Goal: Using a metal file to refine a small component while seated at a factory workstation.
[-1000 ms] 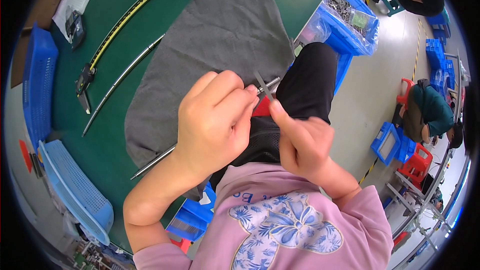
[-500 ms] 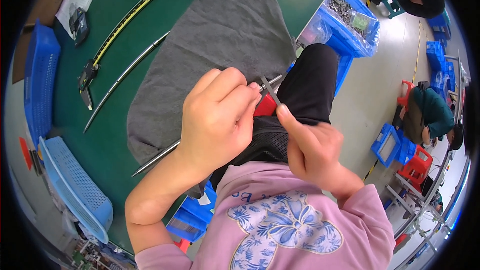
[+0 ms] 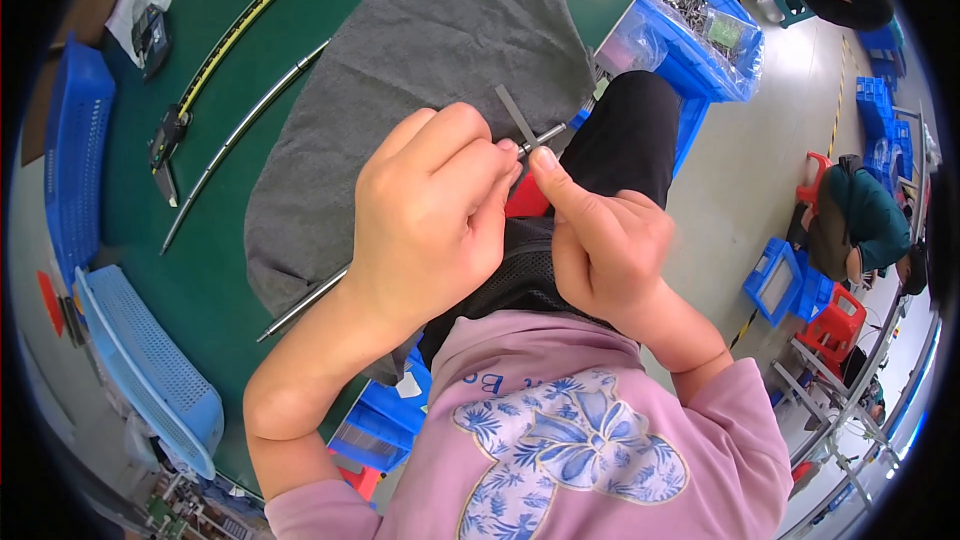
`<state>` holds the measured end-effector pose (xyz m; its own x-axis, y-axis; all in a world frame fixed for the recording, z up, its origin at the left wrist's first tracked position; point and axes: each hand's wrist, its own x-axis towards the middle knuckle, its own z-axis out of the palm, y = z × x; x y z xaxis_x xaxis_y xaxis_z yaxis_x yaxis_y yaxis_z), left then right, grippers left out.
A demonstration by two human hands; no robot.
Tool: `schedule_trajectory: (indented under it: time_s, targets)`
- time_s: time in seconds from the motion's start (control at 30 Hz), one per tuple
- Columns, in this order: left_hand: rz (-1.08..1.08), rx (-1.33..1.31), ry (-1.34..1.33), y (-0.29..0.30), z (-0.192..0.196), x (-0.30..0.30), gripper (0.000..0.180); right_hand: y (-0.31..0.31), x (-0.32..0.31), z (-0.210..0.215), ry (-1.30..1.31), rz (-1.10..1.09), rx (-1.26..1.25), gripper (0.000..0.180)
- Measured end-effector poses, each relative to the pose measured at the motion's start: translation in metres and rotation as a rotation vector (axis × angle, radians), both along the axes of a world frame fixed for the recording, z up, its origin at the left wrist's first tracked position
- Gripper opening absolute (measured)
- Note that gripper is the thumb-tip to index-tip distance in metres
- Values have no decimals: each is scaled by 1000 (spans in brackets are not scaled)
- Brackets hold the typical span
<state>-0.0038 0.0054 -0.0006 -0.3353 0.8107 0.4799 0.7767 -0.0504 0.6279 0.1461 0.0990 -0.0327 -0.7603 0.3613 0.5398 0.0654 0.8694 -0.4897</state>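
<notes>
My left hand (image 3: 430, 220) is closed around a thin silver metal rod (image 3: 308, 304). One end of the rod sticks out past my left fingertips, and the other end emerges beneath my left forearm. My right hand (image 3: 612, 245) pinches a narrow flat grey strip (image 3: 515, 114), which looks like a small file, with the thumb along it. The strip lies crosswise against the rod near its tip. Below both hands are my lap and the edge of a dark grey cloth (image 3: 410, 70) spread over the green table (image 3: 215, 260).
Another silver rod (image 3: 238, 155) and a caliper (image 3: 168, 145) lie left of the cloth. Blue baskets (image 3: 150, 365) line the table's left side. At right, a blue bin (image 3: 725, 75) holds bagged small metal parts. Two people sit farther right, near red stools (image 3: 832, 330).
My right hand has moved up and left, sliding the flat strip across the rod so more of it shows beyond. My left hand keeps its grip on the rod, slightly higher in view.
</notes>
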Motion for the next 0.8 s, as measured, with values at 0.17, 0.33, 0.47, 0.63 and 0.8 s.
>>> schedule_trajectory:
  time_s: [0.17, 0.33, 0.47, 0.63, 0.8]
  targets:
    - [1, -27, -15, 2, 2, 1, 17, -7, 9, -32, 136, -31, 6, 54]
    - [7, -3, -1, 2, 1, -1, 17, -1, -8, -26, 171, -12, 19, 54]
    - [-7, -37, -31, 2, 1, 0, 17, -9, 7, -40, 163, -40, -36, 56]
    - [-6, -7, -6, 0, 1, -1, 17, -3, -9, -41, 242, 3, 5, 52]
    - [-6, -13, -10, 2, 2, -1, 17, 1, -6, -44, 261, 38, 9, 51]
